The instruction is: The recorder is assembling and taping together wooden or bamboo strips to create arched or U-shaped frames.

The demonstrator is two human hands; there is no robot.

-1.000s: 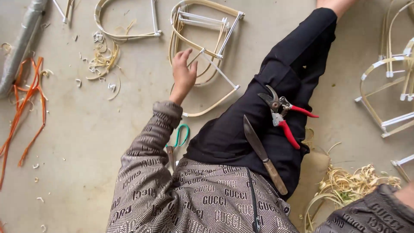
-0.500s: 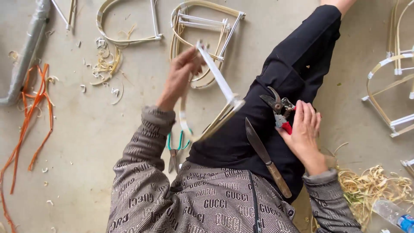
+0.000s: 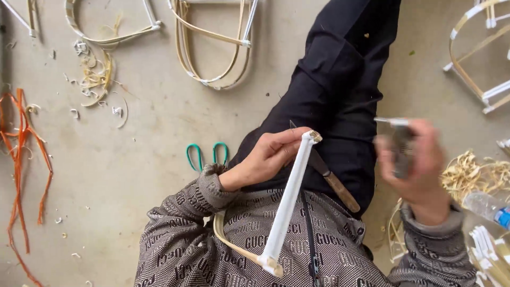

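Note:
My left hand (image 3: 268, 155) grips the top end of a white-wrapped bar (image 3: 289, 199) that belongs to a bent bamboo frame; the bar slants down across my lap, and a curved bamboo strip (image 3: 228, 240) joins its lower end. My right hand (image 3: 419, 162) is blurred and is closed around a small metal hand tool (image 3: 399, 142), held up to the right of the bar. A wooden-handled knife (image 3: 333, 179) lies on my black trouser leg (image 3: 340, 79), between the two hands.
Green-handled scissors (image 3: 207, 154) lie on the concrete floor beside my left wrist. Finished bamboo frames (image 3: 212, 50) lie at the top and at the right (image 3: 478, 69). Orange strips (image 3: 21, 159), shavings (image 3: 95, 74) and a plastic bottle (image 3: 486, 206) lie around.
My left hand has lifted a frame off the floor and brought it over my lap. My right hand has taken the cutters off my leg and raised them.

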